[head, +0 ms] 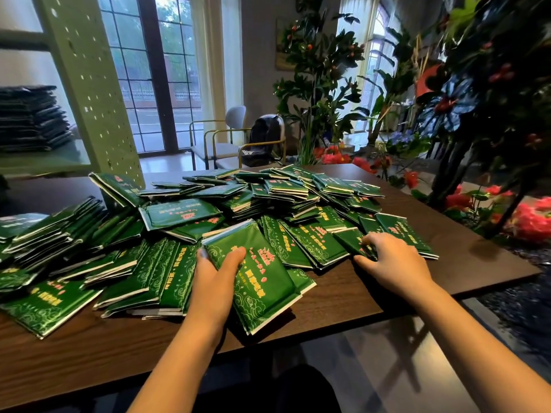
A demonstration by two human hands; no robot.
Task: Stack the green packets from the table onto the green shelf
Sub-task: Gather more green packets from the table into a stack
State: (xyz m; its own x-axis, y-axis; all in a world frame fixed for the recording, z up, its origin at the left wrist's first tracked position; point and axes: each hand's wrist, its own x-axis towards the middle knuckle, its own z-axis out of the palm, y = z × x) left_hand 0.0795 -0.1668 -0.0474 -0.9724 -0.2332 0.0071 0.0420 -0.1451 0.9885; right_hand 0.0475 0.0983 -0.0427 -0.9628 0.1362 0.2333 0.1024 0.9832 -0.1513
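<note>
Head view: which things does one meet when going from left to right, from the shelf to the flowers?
Dark stack of packets on the shelf → perforated shelf post → left hand, gripping a green packet → right hand → pink flowers.
</note>
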